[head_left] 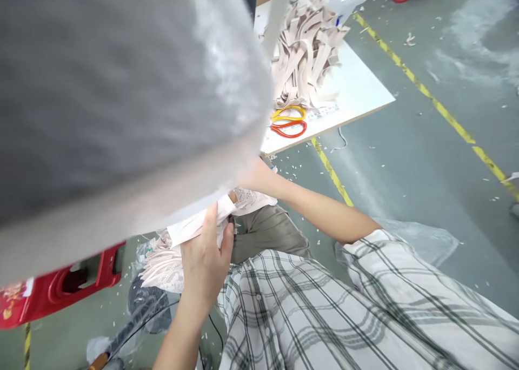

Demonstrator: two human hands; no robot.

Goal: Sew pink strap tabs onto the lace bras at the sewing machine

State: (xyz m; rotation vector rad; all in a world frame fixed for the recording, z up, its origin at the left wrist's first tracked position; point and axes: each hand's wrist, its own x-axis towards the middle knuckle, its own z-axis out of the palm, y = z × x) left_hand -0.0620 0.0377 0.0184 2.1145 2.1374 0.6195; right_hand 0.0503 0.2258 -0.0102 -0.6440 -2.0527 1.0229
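My left hand point(206, 257) lies on a strip of white cloth point(188, 226), its index finger stretched out and its thumb apart. Next to that hand, a bunch of pale pink lace-edged fabric pieces point(164, 264) hangs down. My right hand point(256, 176) reaches in from the right, beside more pale lace fabric point(255, 201) above my lap. Its fingers are hidden behind a large, blurred grey and white object point(133, 105) close to the camera.
A white table point(360, 86) holds a heap of beige fabric strips point(306, 56) and scissors with yellow and red handles point(288, 122). A red stool point(68, 291) stands at the lower left, near a dark pedal-like shape point(150, 308). Scraps litter the green floor point(405, 164).
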